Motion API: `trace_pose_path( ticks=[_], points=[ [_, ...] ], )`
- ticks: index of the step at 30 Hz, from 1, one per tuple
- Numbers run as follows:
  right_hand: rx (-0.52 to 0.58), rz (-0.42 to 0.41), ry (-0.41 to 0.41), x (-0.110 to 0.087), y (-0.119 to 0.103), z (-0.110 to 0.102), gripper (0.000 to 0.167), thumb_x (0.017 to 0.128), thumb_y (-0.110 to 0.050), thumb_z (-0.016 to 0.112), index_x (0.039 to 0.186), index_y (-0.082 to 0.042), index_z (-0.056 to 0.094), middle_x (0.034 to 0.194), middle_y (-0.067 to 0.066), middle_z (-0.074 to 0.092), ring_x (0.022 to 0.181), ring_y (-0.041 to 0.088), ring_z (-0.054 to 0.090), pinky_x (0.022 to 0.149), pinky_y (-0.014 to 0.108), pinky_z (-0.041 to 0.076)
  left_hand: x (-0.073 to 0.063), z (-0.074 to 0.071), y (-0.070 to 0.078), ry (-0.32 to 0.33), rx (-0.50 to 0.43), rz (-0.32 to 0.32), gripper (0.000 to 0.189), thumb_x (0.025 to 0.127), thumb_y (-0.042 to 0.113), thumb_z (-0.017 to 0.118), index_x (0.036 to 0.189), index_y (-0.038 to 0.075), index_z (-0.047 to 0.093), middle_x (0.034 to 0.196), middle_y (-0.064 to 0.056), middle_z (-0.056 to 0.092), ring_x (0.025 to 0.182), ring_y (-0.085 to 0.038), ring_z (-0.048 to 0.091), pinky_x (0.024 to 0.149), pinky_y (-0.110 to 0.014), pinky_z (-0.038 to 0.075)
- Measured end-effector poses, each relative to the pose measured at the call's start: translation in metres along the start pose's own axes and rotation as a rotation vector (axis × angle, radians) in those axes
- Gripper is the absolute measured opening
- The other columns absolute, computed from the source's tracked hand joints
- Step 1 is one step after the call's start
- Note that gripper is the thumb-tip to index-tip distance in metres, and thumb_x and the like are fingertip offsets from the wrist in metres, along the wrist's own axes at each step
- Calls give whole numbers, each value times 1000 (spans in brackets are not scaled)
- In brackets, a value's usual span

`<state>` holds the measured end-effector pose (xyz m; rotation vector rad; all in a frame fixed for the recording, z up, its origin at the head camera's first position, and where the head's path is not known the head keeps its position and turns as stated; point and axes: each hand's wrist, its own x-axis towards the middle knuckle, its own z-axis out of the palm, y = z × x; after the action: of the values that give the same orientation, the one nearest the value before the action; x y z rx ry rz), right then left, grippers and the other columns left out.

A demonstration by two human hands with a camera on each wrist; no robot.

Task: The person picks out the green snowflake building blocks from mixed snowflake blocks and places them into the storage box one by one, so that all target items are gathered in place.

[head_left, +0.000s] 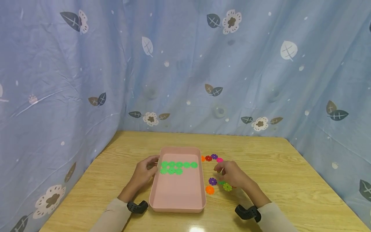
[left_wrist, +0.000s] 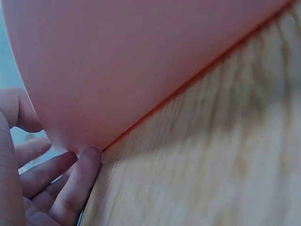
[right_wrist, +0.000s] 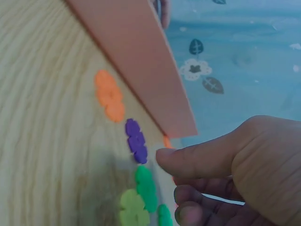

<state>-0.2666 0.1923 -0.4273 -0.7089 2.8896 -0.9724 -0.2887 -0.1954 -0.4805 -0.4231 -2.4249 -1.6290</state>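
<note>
A pink tray lies on the table. Inside it, green flower-shaped discs form two rows, the far one longer. My left hand is at the tray's left side; in the left wrist view its fingertips rest against the outer wall. Right of the tray, my right hand hovers over loose discs, thumb apart from the bent fingers, with nothing visible between them. Near it lie a purple disc, an orange disc, a yellow-green disc and a green disc.
Beyond the right hand, a red disc, another purple disc, a pink disc and a partly hidden orange disc lie by the tray's far right corner. A blue patterned curtain hangs behind the wooden table.
</note>
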Motion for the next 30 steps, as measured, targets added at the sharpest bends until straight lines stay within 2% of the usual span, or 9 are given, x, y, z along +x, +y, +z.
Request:
trace_pose_path(
  ticks=[8, 14, 18, 24, 27, 30],
  points=[
    [-55, -15, -50, -3, 5, 3, 24, 74, 8, 82, 94, -1, 74, 87, 3, 68, 75, 15, 58, 67, 25, 56, 1, 1, 0, 2, -5, 12, 49, 88, 3, 61, 137, 4, 61, 120, -16, 70, 105, -30, 69, 64, -30, 59],
    [-76, -22, -45, -2, 8, 7, 22, 74, 9, 81, 91, -3, 76, 87, 3, 70, 78, 16, 60, 69, 29, 58, 0, 1, 0, 1, -1, 24, 49, 88, 3, 61, 136, 4, 61, 119, -17, 70, 105, -31, 69, 64, -30, 59],
    [-93, -40, -21, -2, 8, 9, 22, 72, 12, 80, 88, -3, 75, 84, 3, 69, 76, 17, 59, 67, 27, 58, 0, 0, 1, -8, -4, 29, 49, 88, 3, 60, 137, 2, 60, 122, -19, 69, 105, -31, 68, 63, -30, 59],
    [-176, -138, 17, -1, 5, 8, 24, 70, 14, 80, 80, -7, 71, 77, -2, 67, 74, 14, 57, 66, 25, 55, 0, 0, 1, -12, -11, 31, 49, 88, 2, 60, 137, 2, 60, 124, -19, 68, 105, -31, 68, 64, -30, 59],
    [-211, -195, 15, 0, 4, 6, 25, 73, 16, 73, 76, -8, 69, 72, -4, 63, 69, 11, 54, 62, 24, 51, 0, 0, 1, -7, -5, 31, 49, 88, 3, 60, 137, 2, 61, 121, -18, 69, 106, -31, 68, 64, -30, 59],
    [-217, -218, -1, 1, 4, 4, 26, 73, 18, 66, 74, -9, 67, 68, -7, 56, 64, 8, 47, 58, 22, 44, 0, 0, 1, -6, -2, 30, 49, 88, 3, 60, 137, 3, 61, 120, -18, 69, 106, -31, 68, 64, -29, 59]
  ],
)
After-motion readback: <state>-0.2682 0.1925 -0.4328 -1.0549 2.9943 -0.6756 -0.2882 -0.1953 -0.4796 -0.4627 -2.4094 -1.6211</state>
